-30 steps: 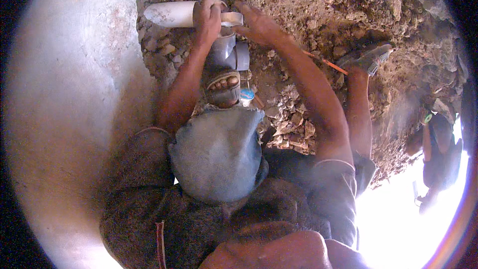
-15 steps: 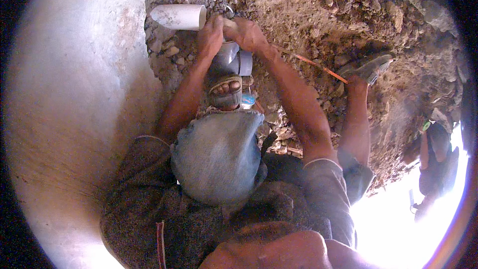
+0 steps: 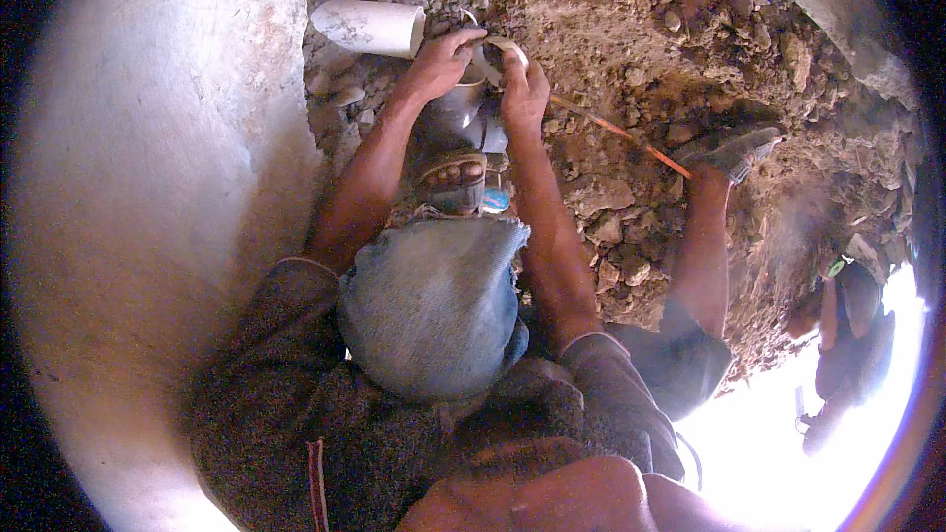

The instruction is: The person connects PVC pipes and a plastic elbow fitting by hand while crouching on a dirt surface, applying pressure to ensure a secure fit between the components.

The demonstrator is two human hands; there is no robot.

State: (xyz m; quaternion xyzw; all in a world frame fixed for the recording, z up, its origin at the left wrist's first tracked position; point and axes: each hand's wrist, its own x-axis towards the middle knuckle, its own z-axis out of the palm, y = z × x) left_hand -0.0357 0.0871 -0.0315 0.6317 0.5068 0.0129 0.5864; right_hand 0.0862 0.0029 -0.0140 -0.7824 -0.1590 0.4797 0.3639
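Both my hands are in front of me above a grey plastic pipe fitting (image 3: 455, 110) that rests on the rubble by my sandalled foot (image 3: 458, 177). My right hand (image 3: 524, 94) grips a pale curved band (image 3: 510, 47) between thumb and fingers. My left hand (image 3: 448, 64) has its fingers closed, their tips at the band's left side; whether they pinch it is hard to see. Beside my left hand lies a white pipe (image 3: 370, 28) with a slanted far-left end. The open mouth of the fitting shows just under my hands.
A pale wall (image 3: 168, 187) rises along the left. Broken stones and soil (image 3: 631, 207) cover the ground. A thin orange rod (image 3: 631, 135) slants toward my other shoe (image 3: 734, 150). Another person (image 3: 852, 330) is at the far right, near bright light.
My right hand has turned and drawn back from over the fitting, showing more of the pale band. My left hand has shifted slightly right. The fitting's mouth is more visible.
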